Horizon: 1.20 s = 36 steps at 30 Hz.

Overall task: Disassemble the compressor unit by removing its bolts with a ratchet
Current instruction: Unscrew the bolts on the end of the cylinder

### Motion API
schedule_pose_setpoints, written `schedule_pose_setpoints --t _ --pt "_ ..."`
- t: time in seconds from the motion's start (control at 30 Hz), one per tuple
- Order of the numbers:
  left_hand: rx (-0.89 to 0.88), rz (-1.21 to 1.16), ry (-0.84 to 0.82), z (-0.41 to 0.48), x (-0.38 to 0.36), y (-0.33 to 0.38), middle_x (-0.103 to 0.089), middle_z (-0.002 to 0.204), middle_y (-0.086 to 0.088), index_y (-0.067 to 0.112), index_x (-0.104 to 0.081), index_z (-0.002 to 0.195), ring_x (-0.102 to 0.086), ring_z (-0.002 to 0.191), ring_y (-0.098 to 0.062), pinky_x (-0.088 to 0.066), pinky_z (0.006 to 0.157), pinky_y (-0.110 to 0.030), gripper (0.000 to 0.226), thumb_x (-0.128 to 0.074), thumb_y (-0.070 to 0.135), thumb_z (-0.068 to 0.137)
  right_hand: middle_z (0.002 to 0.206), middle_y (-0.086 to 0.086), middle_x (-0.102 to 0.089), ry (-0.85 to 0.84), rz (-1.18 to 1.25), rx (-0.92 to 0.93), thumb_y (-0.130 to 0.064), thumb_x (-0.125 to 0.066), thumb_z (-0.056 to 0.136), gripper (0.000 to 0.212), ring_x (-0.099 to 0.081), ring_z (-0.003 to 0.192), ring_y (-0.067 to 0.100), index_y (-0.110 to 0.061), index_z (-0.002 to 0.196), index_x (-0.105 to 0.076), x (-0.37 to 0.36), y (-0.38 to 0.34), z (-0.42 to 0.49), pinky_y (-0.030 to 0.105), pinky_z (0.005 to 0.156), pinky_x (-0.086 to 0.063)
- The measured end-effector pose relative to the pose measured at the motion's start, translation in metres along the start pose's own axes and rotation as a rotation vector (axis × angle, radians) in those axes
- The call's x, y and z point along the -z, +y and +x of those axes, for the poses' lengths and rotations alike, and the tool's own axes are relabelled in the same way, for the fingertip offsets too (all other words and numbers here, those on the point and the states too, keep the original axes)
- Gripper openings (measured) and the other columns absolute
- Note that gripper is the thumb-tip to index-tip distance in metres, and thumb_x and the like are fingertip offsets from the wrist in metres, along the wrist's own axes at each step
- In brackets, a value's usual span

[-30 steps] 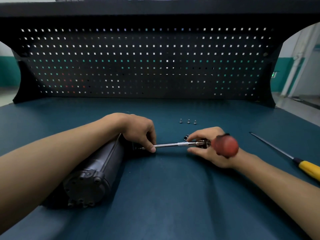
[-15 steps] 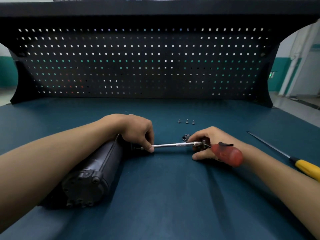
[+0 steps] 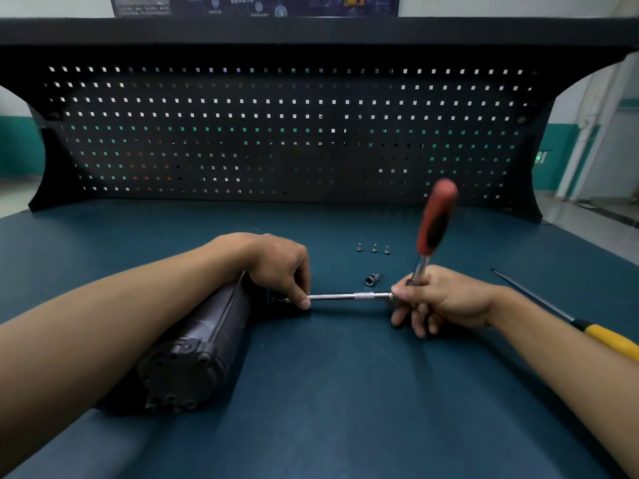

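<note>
While the compressor unit (image 3: 193, 344) lies on its side beneath the left forearm, its far end sits directly under the left hand (image 3: 276, 267). That hand's fingertips pinch the extension bar (image 3: 345, 296) where it meets the unit; the bolt being worked is hidden there. The right hand (image 3: 446, 299) grasps the ratchet (image 3: 434, 219) at its head, thumb and forefinger curled round it. Half a second ago the red handle lay low over the right wrist; it now stands nearly upright. This is judged to be one ratchet stroke, so loosening is under way but not finished. Just beyond the right hand lies a loose socket (image 3: 372, 279). Farther out, three removed bolts (image 3: 374, 248) stand in a row. A yellow-handled screwdriver (image 3: 608, 338) lies outboard of the right forearm.
</note>
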<state>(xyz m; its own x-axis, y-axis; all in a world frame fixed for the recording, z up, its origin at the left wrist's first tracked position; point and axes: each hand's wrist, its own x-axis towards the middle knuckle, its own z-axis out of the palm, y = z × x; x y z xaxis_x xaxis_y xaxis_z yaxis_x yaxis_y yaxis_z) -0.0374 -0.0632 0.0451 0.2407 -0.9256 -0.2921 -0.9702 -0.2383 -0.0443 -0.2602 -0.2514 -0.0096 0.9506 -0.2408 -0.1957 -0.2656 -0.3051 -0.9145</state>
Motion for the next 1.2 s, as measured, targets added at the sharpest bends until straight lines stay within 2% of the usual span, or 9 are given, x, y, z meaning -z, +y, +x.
schedule_pose_setpoints --t 0.1,0.2,0.47,0.6,0.67,0.83,1.03,1.13,1.2 --pt "0.002 -0.014 -0.002 -0.001 0.000 0.000 -0.064 0.067 0.034 0.044 -0.073 0.080 -0.056 0.062 0.017 -0.041 0.063 -0.022 0.018 -0.074 0.061 0.077 0.076 0.023 -0.072 0.023 -0.024 -0.078 -0.074 -0.058 0.069 0.078 -0.060 0.041 0.021 0.001 0.093 -0.060 -0.004 -0.005 0.003 0.021 0.034 -0.041" --pt "0.003 -0.032 -0.009 -0.002 0.001 0.001 -0.065 0.068 0.033 0.045 -0.073 0.078 -0.057 0.063 0.016 -0.041 0.063 -0.021 0.016 -0.075 0.060 0.077 0.066 0.022 -0.068 0.081 -0.062 -0.113 -0.082 -0.050 0.066 0.084 -0.055 0.035 0.021 0.000 0.082 -0.060 -0.007 -0.006 0.004 0.020 0.032 -0.036" --pt "0.001 -0.069 -0.016 -0.003 0.002 0.000 -0.065 0.066 0.033 0.043 -0.070 0.072 -0.057 0.062 0.015 -0.043 0.066 -0.022 0.015 -0.077 0.056 0.078 0.049 0.012 -0.054 0.218 -0.005 -0.160 -0.065 -0.052 0.091 0.061 -0.037 0.029 0.018 -0.007 0.073 -0.056 -0.010 -0.008 0.002 0.021 0.032 -0.026" --pt "-0.018 -0.065 0.000 -0.002 0.001 -0.002 -0.063 0.064 0.035 0.042 -0.071 0.075 -0.056 0.062 0.018 -0.039 0.062 -0.020 0.016 -0.076 0.057 0.078 0.046 0.005 -0.042 0.231 -0.013 -0.157 -0.071 -0.057 0.081 0.062 -0.026 0.033 0.014 -0.010 0.071 -0.057 -0.011 -0.007 0.002 0.020 0.033 -0.020" --pt "-0.021 -0.070 -0.001 -0.001 0.000 -0.003 -0.064 0.065 0.034 0.042 -0.072 0.076 -0.056 0.062 0.017 -0.040 0.062 -0.020 0.016 -0.076 0.057 0.078 0.046 0.002 -0.034 0.209 0.014 -0.139 -0.074 -0.060 0.072 0.061 -0.023 0.035 0.014 -0.014 0.068 -0.050 -0.011 -0.006 0.001 0.020 0.033 -0.019" --pt "-0.014 -0.057 0.001 0.001 -0.001 -0.004 -0.068 0.071 0.031 0.043 -0.074 0.081 -0.058 0.066 0.015 -0.042 0.065 -0.022 0.019 -0.075 0.061 0.076 0.052 0.004 -0.039 0.139 0.056 -0.088 -0.069 -0.058 0.075 0.055 -0.026 0.040 0.014 -0.019 0.065 -0.036 -0.008 -0.001 -0.002 0.020 0.037 -0.021" --pt "-0.011 -0.059 -0.002 0.004 -0.002 -0.005 -0.069 0.073 0.030 0.041 -0.076 0.090 -0.059 0.065 0.015 -0.041 0.063 -0.021 0.026 -0.075 0.062 0.075 0.060 0.007 -0.052 0.050 0.016 -0.040 -0.056 -0.061 0.077 0.055 -0.040 0.042 0.011 -0.006 0.097 -0.052 -0.004 0.002 -0.010 0.018 0.038 -0.029" --pt "-0.011 -0.068 0.003 0.003 -0.003 -0.006 -0.068 0.072 0.031 0.041 -0.076 0.089 -0.058 0.063 0.015 -0.040 0.063 -0.021 0.025 -0.076 0.061 0.074 0.062 0.008 -0.057 0.084 -0.105 0.009 -0.054 -0.061 0.080 0.058 -0.048 0.045 0.016 0.000 0.099 -0.054 -0.005 0.000 -0.013 0.022 0.040 -0.036" --pt "-0.006 -0.063 0.011 0.003 -0.003 -0.006 -0.068 0.072 0.032 0.043 -0.075 0.086 -0.058 0.064 0.015 -0.040 0.064 -0.021 0.022 -0.076 0.062 0.074 0.064 0.006 -0.059 0.118 -0.221 0.056 -0.047 -0.060 0.089 0.044 -0.052 0.047 0.017 -0.004 0.096 -0.056 -0.007 0.000 -0.013 0.025 0.043 -0.041"
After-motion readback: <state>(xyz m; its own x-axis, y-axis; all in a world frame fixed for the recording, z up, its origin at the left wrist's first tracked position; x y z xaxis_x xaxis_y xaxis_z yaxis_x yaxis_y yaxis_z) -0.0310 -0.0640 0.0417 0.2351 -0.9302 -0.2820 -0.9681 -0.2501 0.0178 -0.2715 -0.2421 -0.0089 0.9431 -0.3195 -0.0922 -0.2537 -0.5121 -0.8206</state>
